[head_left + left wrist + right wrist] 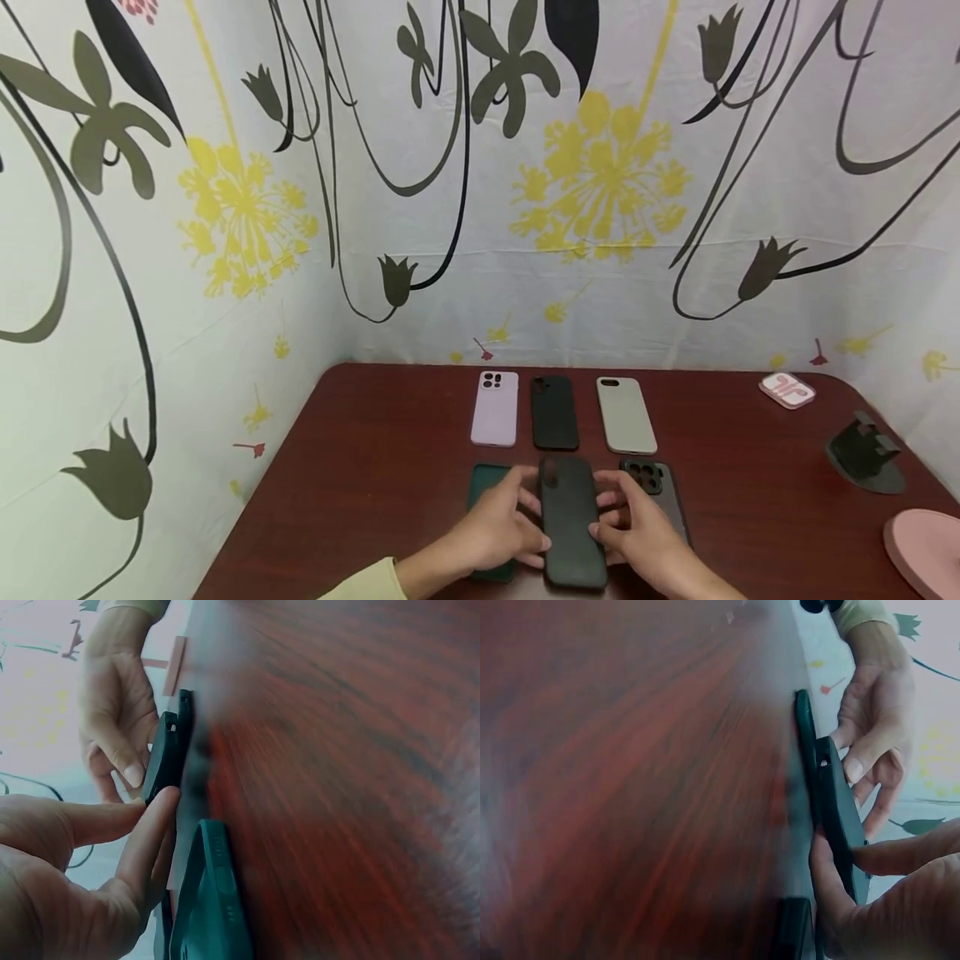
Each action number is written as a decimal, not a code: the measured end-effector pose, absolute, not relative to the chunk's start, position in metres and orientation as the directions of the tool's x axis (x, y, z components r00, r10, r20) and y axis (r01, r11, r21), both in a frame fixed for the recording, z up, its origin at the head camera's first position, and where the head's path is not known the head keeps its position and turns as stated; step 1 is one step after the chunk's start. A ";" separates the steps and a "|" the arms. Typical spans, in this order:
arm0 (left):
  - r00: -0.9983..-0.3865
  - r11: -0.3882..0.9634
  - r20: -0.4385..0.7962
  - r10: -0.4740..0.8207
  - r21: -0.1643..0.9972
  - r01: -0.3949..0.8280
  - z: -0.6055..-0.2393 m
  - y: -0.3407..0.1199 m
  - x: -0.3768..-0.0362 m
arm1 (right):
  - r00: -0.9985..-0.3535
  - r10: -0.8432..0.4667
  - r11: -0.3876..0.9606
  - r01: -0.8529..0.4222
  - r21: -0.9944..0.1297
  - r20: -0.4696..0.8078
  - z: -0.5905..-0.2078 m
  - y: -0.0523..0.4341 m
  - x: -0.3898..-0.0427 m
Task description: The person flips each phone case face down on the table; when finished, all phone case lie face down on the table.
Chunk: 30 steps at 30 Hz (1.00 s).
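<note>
Where both hands point(502, 529) meet, black phone case point(572, 521).

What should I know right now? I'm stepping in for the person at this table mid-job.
Left hand and right hand pinch the long edges of a black phone case, near the table's front edge.
A green case lies under the left hand, a clear case under the right.
Back row: lilac case, black case, beige case.
Done: five cases lie flat.
Left, probably: set the held one down.
</note>
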<state>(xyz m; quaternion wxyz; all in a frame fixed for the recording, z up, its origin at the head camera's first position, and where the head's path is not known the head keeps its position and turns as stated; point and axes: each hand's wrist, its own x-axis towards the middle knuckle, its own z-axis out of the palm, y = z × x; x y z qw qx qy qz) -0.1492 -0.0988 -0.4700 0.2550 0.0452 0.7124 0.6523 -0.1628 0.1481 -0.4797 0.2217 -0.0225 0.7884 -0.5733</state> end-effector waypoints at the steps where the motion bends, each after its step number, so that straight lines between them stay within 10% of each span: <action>1: -0.872 0.153 -0.298 0.388 0.954 -0.258 -0.470 -0.097 -0.150 | -0.910 -0.273 0.376 0.198 -0.905 -0.313 -0.479 0.148 -0.164; 17: -0.931 0.394 -0.143 0.336 0.919 0.002 -0.476 -0.080 -0.167 | -0.947 -0.230 0.542 0.066 -0.838 -0.223 -0.478 0.144 -0.171; 30: -0.928 0.748 -0.153 0.340 0.642 0.169 -0.471 -0.078 -0.181 | -0.925 -0.270 0.734 -0.017 -0.679 -0.268 -0.475 0.138 -0.173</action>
